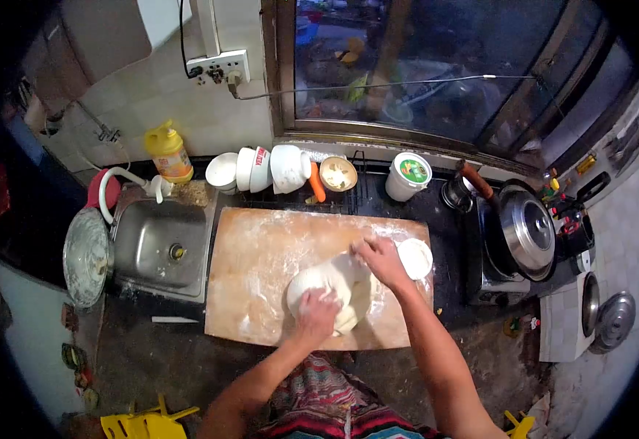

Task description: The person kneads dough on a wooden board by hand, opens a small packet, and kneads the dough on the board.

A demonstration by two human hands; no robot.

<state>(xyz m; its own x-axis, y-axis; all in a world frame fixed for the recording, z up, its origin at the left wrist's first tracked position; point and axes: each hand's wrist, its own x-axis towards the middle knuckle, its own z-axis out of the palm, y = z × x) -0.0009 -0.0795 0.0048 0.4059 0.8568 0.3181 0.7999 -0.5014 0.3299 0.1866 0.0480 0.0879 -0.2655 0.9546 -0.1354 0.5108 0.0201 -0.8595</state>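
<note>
A pale lump of dough (303,287) lies on the floured wooden board (250,252), with a smaller fold or piece at its lower right. My left hand (317,314) presses on the dough, its fingers curled into the top. Beyond the dough's upper right side, my right hand (378,257) is closed with bent fingers. A pale, flat shape (345,269) runs from under those fingers to the dough. Whether it is a blade or stretched dough I cannot tell. A white bowl (414,259) sits at the board's right edge, near my right hand.
To the left is a steel sink (160,245) with a floury metal basin (87,257) beside it. Bowls (288,168), a carrot (317,182) and a white tub (408,176) line the back. A lidded wok (527,225) stands on the stove at right.
</note>
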